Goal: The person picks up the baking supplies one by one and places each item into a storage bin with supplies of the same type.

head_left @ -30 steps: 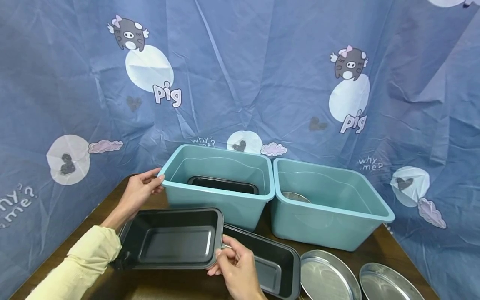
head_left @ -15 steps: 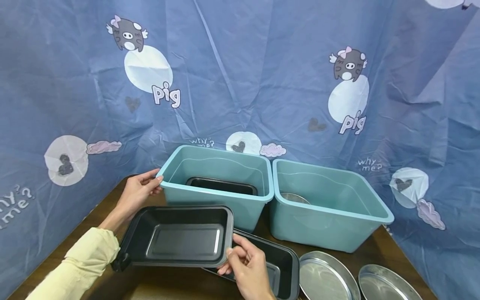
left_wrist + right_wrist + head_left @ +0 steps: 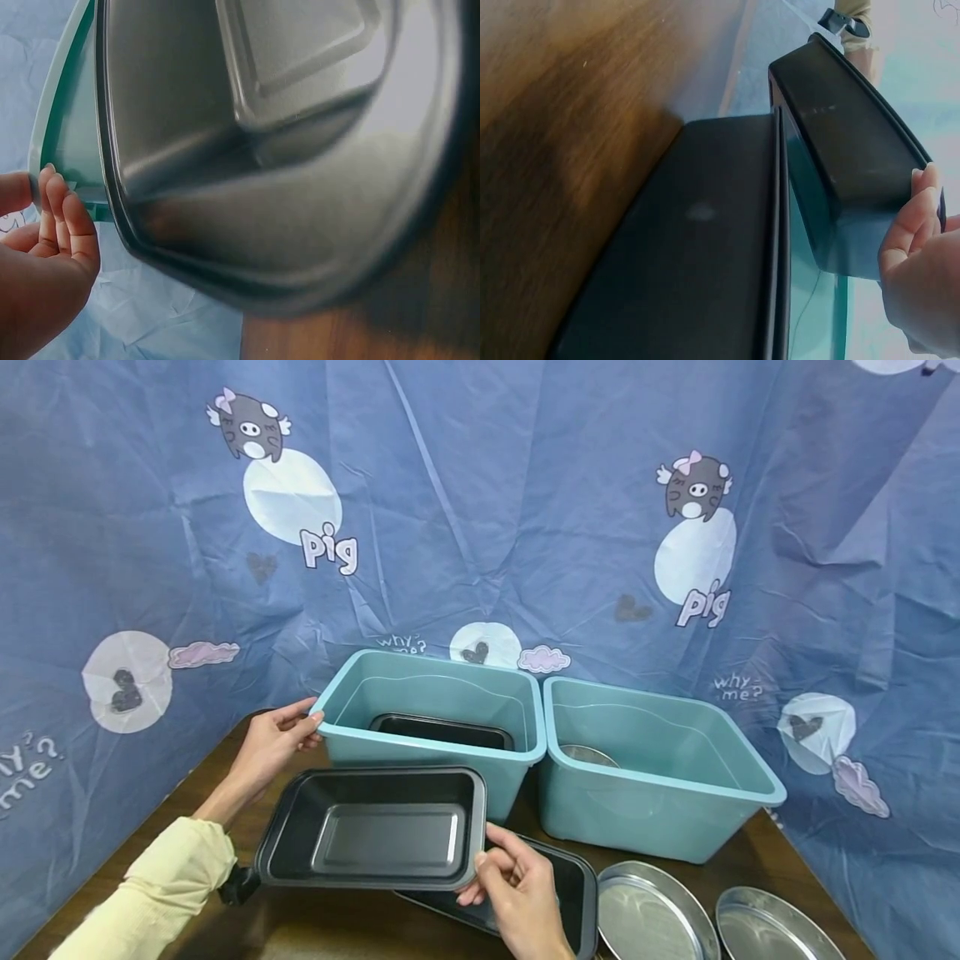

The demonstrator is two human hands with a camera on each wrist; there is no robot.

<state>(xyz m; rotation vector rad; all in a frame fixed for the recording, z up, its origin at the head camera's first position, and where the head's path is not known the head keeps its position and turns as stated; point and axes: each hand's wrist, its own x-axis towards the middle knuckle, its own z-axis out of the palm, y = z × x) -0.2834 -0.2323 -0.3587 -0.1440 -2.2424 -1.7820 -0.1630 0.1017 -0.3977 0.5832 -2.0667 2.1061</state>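
Observation:
A dark loaf pan (image 3: 390, 831) is held up in the air by my right hand (image 3: 521, 889), which pinches its right rim between thumb and fingers. In the right wrist view its outer side (image 3: 847, 142) shows above a second loaf pan (image 3: 682, 240). That second pan (image 3: 570, 885) lies on the table, partly hidden behind my right hand and the held pan. My left hand (image 3: 273, 743) pinches the front left rim corner of the left teal bin (image 3: 427, 752). Inside that bin lies another dark pan (image 3: 442, 731).
A second teal bin (image 3: 645, 814) stands to the right, touching or nearly touching the first, with a round metal pan (image 3: 588, 755) inside. Two round metal pans (image 3: 656, 914) lie at the table's front right. Behind the bins hangs a blue printed curtain (image 3: 480, 510).
My right hand has moved right with the held loaf pan, which now covers more of the pan on the table. My left hand keeps its grip on the bin rim.

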